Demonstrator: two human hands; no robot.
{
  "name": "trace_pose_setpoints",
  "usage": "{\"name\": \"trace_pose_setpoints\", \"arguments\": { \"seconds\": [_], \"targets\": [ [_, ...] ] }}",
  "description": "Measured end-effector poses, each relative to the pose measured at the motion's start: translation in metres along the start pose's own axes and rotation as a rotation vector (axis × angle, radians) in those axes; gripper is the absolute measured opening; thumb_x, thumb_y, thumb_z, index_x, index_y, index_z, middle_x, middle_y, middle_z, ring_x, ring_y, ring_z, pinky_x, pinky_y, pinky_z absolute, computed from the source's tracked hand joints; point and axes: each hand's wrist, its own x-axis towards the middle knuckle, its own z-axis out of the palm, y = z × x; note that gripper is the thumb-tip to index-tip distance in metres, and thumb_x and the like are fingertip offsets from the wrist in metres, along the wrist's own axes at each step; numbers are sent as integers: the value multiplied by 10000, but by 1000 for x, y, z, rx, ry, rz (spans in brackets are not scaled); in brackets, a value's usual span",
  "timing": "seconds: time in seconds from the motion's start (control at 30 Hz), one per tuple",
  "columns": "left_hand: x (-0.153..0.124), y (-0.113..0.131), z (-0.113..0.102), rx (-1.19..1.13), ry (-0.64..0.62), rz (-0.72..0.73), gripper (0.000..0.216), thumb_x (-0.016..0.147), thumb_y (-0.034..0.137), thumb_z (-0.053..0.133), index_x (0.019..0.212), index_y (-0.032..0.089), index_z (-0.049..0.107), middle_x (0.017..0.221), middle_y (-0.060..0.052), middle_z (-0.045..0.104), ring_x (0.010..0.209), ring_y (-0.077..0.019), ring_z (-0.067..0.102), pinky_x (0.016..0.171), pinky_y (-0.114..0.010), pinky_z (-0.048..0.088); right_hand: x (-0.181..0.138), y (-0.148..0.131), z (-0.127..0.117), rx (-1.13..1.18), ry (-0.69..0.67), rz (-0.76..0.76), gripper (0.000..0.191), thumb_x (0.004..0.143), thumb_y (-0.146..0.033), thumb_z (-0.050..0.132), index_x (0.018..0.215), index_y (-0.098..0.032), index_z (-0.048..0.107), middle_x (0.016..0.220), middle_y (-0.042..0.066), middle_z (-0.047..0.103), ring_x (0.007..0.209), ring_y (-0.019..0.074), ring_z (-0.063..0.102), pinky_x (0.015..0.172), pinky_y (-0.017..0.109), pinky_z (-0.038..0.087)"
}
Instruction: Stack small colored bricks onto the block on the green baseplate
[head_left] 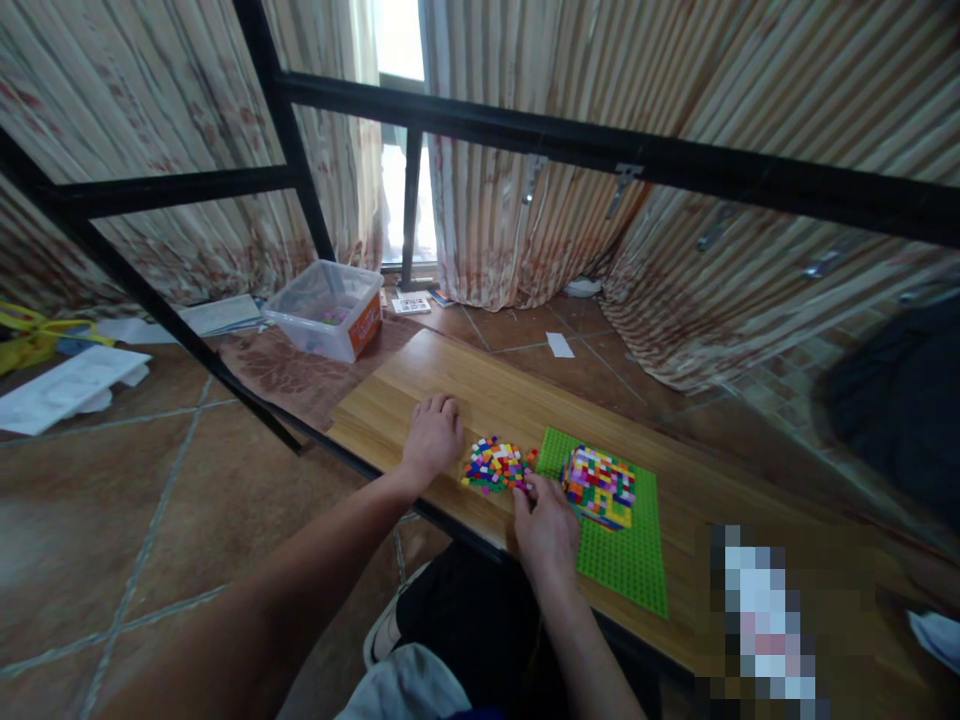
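Note:
A pile of small loose bricks in many colours [493, 466] lies on the wooden tabletop [480, 390]. To its right a green baseplate [626, 555] carries a low multicoloured block of joined bricks [600, 485]. My left hand [433, 436] rests on the wood just left of the pile, its fingers curled under. My right hand [544, 525] sits at the pile's right edge, at the plate's left rim, fingertips pinched among the bricks; what they hold is too small to make out.
A clear plastic bin [326, 308] stands on the tiled floor beyond the table's far left corner. Black metal frame bars [600, 145] cross overhead and to the left. Papers [67, 385] lie on the floor at left. Curtains hang behind.

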Motion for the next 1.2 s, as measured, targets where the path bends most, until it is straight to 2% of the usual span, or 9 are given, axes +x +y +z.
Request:
{"name": "trace_pose_setpoints", "arguments": {
  "seconds": [0.17,0.33,0.5,0.7,0.8,0.9,1.07,1.2],
  "targets": [
    [0,0,1,-18,1,-5,247,907,233,451,1093,183,605,1195,-114,614,1133,-271,537,999,-434,404,-4,-2,-1,89,1,-30,289,940,-320,431,974,-182,682,938,95,678,850,225,625,754,329,455],
    [-1,-1,2,2,7,3,245,904,230,452,1091,177,601,1189,-112,613,1128,-271,536,990,-424,410,-10,-19,4,183,-39,-203,247,938,-288,470,1002,-216,697,969,78,666,936,218,608,825,321,467],
    [-1,0,2,-3,0,-3,243,902,223,453,1086,174,603,1179,-118,616,1119,-273,536,983,-429,411,-4,-35,13,133,-126,-279,244,920,-226,498,1074,-238,687,1000,72,626,925,221,586,840,346,471],
    [-1,1,1,-7,0,-11,269,901,222,453,1123,177,598,1193,-116,613,1136,-270,531,997,-432,399,3,-35,22,95,-152,-298,209,900,-188,509,952,-243,703,974,68,618,910,224,570,811,351,467],
    [-1,1,0,-17,0,-16,265,900,221,456,1118,175,600,1190,-119,615,1136,-270,530,997,-430,400,4,-35,21,149,-129,-273,215,908,-207,483,934,-233,695,975,72,635,919,224,580,833,361,466],
    [0,1,0,-11,1,-13,251,898,220,462,1099,176,605,1182,-116,619,1121,-270,538,996,-423,403,2,-37,14,299,-102,-208,208,906,-239,475,953,-216,676,982,69,667,945,216,605,860,353,468],
    [0,0,0,-8,0,-8,244,896,217,459,1085,182,609,1189,-113,617,1122,-270,541,996,-422,404,-10,-34,-7,593,-76,53,182,874,-331,536,913,-210,666,860,38,704,764,179,647,721,297,501],
    [0,0,-1,5,-2,-4,247,897,224,455,1087,188,609,1195,-108,619,1126,-276,543,990,-425,407,-22,-17,-27,696,-21,180,196,830,-379,595,859,-207,683,832,41,713,768,189,657,713,299,512]
  ]
}}
